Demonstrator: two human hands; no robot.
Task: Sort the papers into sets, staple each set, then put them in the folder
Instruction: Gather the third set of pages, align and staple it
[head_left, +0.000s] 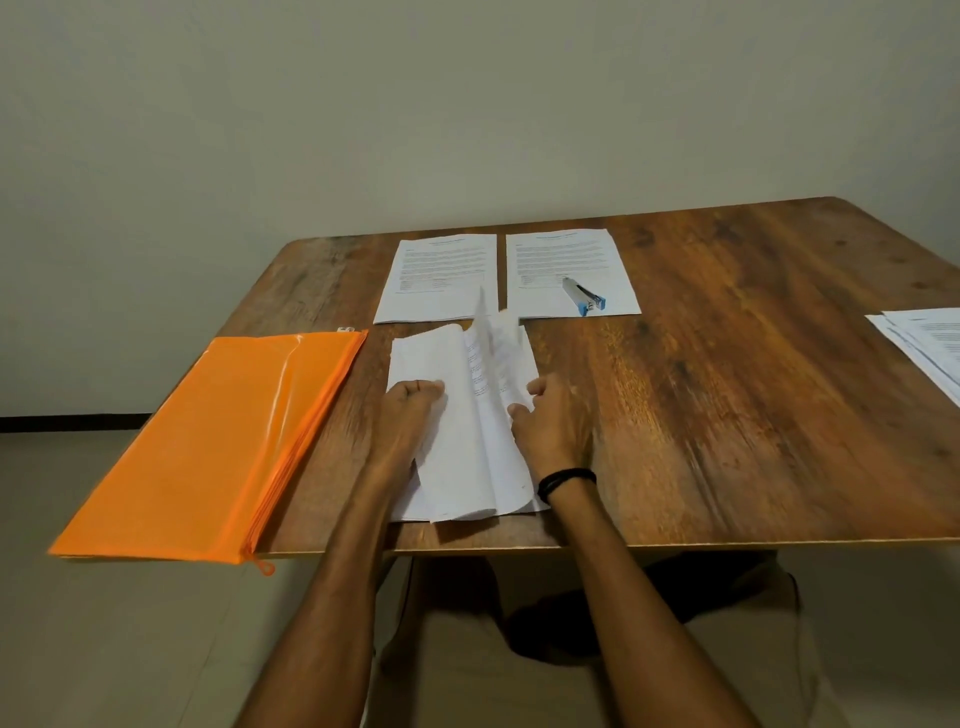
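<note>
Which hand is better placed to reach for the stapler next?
Probably the right hand: the stapler lies on the printed sheet just beyond it, while the left hand rests on the paper stack, farther away.

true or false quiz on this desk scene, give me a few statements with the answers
1. The stapler lies on the right far sheet. True.
2. The orange folder lies right of the middle stack. False: the orange folder lies to its left.
3. The left hand and right hand both touch the middle stack. True.
4. The black wristband sits on the left wrist. False: it is on the right wrist.
</note>
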